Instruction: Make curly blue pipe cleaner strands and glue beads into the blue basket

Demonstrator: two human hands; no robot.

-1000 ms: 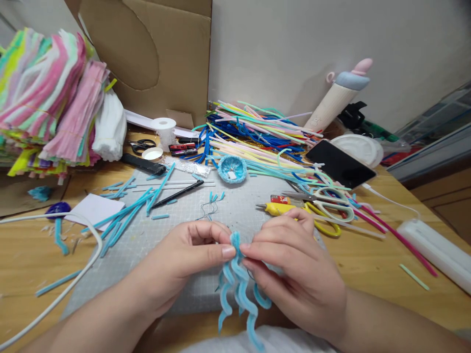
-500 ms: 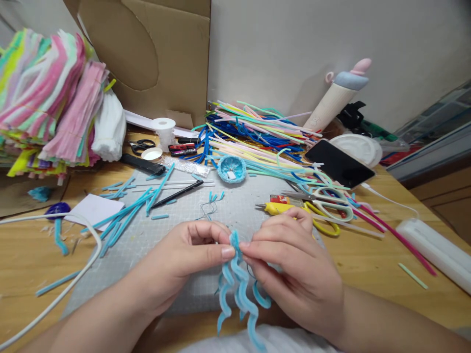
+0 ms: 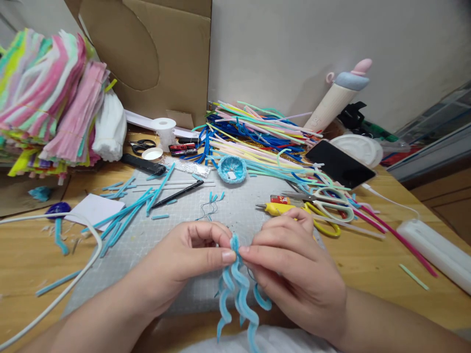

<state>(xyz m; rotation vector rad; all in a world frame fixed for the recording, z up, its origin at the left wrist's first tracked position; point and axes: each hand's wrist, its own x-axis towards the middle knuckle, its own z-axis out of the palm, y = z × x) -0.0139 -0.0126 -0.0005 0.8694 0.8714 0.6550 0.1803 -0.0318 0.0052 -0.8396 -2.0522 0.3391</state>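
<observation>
Light blue curly pipe cleaners [image 3: 241, 289] hang in wavy strands from a gathered top, held over the near edge of the grey cutting mat [image 3: 121, 284]. My left hand [image 3: 195, 255] pinches that top between thumb and forefinger from the left. From the right, the fingertips of my right hand [image 3: 294, 269] press on the same spot, with its other fingers curled. A thin dark wire loops below the right fingertips. Beyond the hands on the mat sits a blue fuzzy bowl-shaped piece [image 3: 231, 169], with a small white bit inside.
Straight blue pipe cleaners [image 3: 128, 211] and a black pen [image 3: 176, 194] lie left. Yellow-handled pliers [image 3: 277, 209] and white-handled scissors [image 3: 333, 200] lie right, near a phone [image 3: 340, 164]. Colourful pipe cleaners [image 3: 257, 137] heap at the back; bundles [image 3: 47, 98] stack left. A white cable [image 3: 86, 264] curves at left.
Both hands keep their pinch on the gathered top. The hanging curly strands have shifted slightly to the left and down; little else differs.
</observation>
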